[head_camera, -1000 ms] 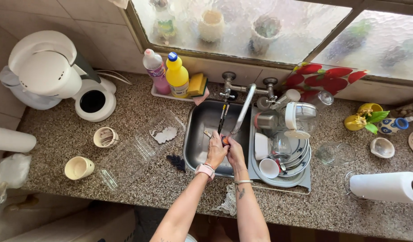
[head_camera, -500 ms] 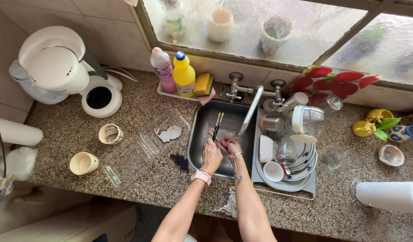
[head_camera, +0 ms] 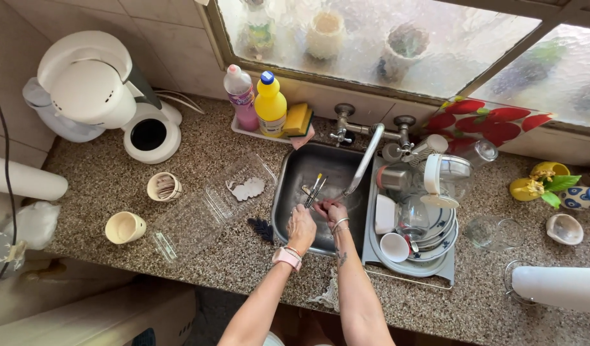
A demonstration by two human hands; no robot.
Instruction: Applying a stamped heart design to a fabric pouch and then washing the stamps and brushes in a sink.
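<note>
Both hands work over a steel sink (head_camera: 288,186) set into a speckled granite worktop (head_camera: 205,147), the left hand (head_camera: 301,227) and right hand (head_camera: 331,210) meeting just below the tip of the swivel tap spout (head_camera: 365,160). The fingers of both hands are closed around the lower ends of what look like 2 or 3 thin paintbrushes (head_camera: 315,189), whose tips fan up and away from the fingers toward the back of the basin; at this distance the exact count and grip cannot be told. Both forearms reach in from the near edge of the worktop, wrists bent down into the basin, a pink watch (head_camera: 286,257) on the left wrist and a bangle on the right. The risk, as it appears, lies in wet, slim handles: a slack pinch could let a brush slip into the basin toward the drain, and an elbow swung right could knock the crowded dish rack (head_camera: 407,266), where glasses and a jug stand just beside the right hand. To the left of the fingers a clear plastic tray (head_camera: 212,205) sits near the sink's rim, within reach of splashes.
</note>
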